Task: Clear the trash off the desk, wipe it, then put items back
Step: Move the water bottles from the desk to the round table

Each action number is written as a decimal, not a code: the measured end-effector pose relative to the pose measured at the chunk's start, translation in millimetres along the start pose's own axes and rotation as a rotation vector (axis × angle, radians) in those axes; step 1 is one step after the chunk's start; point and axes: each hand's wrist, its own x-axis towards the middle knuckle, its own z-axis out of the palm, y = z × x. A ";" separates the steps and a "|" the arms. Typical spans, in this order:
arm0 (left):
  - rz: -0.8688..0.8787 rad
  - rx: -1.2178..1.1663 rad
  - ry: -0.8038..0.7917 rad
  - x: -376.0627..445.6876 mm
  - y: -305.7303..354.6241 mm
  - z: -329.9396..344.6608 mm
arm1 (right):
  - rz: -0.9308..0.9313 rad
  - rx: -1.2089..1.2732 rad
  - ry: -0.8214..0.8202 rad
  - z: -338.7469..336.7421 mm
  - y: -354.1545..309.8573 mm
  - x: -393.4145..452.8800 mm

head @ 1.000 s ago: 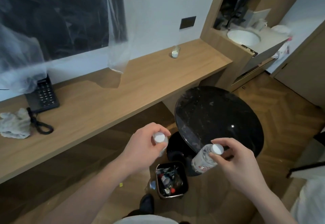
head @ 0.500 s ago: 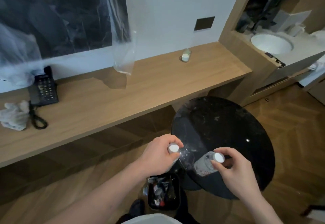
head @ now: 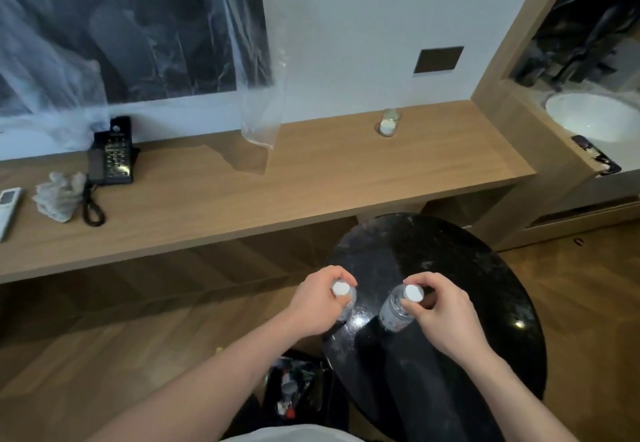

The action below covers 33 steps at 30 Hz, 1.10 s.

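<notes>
Head view: left hand [head: 313, 306] and right hand [head: 441, 317] each grip a bottle on the round table's [head: 485, 268] near-left edge; the desk [head: 311, 178] looks cleared, wiping apparently remains.

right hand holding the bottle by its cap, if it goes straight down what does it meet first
Probably the round black table: the right hand holds its bottle upright above or on that glossy top, though depth is unclear.
</notes>
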 end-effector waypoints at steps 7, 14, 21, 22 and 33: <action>-0.031 0.032 0.020 3.4 -5.3 23.8 | -0.063 -0.043 -0.053 4.2 -7.7 63.0; -0.013 0.034 0.034 5.9 -9.9 34.8 | -0.159 -0.015 -0.127 36.1 -15.3 117.0; -0.032 -0.030 0.124 -1.5 -14.6 46.2 | -0.233 -0.029 -0.253 74.4 -13.2 140.7; -0.034 -0.026 0.128 -3.0 -14.7 47.1 | -0.246 -0.039 -0.258 77.8 -14.7 141.5; -0.068 0.039 0.085 -2.6 -10.0 43.7 | -0.307 -0.068 -0.320 72.5 -5.6 132.6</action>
